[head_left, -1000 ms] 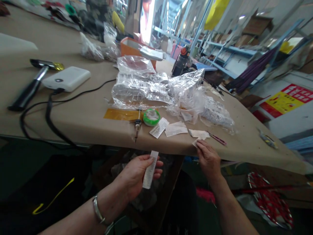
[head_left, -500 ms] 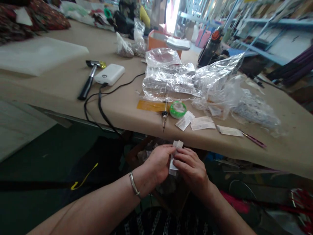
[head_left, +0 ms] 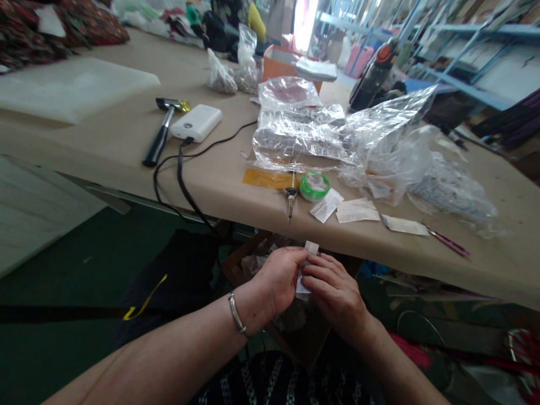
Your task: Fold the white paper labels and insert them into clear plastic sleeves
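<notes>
Below the near edge of the brown table point(head_left: 105, 152), my left hand point(head_left: 278, 278) and my right hand point(head_left: 333, 289) are pressed together, both pinching a small white paper strip point(head_left: 307, 264) held upright between the fingertips. A metal bangle point(head_left: 237, 313) sits on my left wrist. On the table edge just above lie several more white paper slips point(head_left: 356, 210), a green tape roll point(head_left: 314, 185) and a soldering iron point(head_left: 291, 197).
Crumpled clear plastic bags point(head_left: 337, 135) cover the table's middle. A hammer point(head_left: 162, 126), a white power bank point(head_left: 196, 121) with a black cable point(head_left: 181, 180), pink tweezers point(head_left: 447, 242), an orange box point(head_left: 280, 64) and a dark bottle point(head_left: 373, 76) lie around. Blue shelving stands far right.
One second ago my right hand was at the table edge on a slip and my left held the strip alone; now both hands pinch the strip together below the edge.
</notes>
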Available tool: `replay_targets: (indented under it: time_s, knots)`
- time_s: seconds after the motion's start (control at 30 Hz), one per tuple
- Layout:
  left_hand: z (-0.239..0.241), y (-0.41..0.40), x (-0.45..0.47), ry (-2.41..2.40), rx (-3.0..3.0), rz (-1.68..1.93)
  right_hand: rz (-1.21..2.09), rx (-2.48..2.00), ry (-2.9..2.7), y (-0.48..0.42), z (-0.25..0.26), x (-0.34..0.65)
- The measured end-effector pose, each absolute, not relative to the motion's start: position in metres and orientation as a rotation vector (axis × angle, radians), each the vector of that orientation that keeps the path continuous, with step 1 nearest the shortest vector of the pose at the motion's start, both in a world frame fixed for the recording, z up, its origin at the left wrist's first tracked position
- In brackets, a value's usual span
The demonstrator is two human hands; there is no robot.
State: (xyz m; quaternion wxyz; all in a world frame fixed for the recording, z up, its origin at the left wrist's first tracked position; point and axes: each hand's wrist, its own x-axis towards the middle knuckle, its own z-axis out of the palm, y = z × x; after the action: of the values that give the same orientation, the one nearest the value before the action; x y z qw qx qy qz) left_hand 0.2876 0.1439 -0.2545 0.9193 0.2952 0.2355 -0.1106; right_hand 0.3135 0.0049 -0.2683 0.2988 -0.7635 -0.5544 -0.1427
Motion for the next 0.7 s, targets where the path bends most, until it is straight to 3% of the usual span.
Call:
replay_targets:
  time_s: [0.23,0.37,0.47,0.6,0.7]
  knots:
    - [-0.246,0.145,0.286,0.542,0.617,-0.221,-0.328,-2.02,-1.421,0.006,-0.266,0.308]
    - [-0.239,0.15,0.283,0.523,0.692,-0.323,-0.162,-1.931,-0.999,0.001,-0.263,0.31]
    - [-0.233,0.153,0.278,0.499,0.759,-0.434,0.164,-1.752,-0.528,-0.003,-0.266,0.321]
    - [-0.229,0.154,0.271,0.436,0.778,-0.553,0.797,-1.368,-0.364,-0.002,-0.268,0.336]
    - [-0.231,0.154,0.267,0.4,0.78,-0.591,0.949,-1.219,-0.359,0.004,-0.267,0.336]
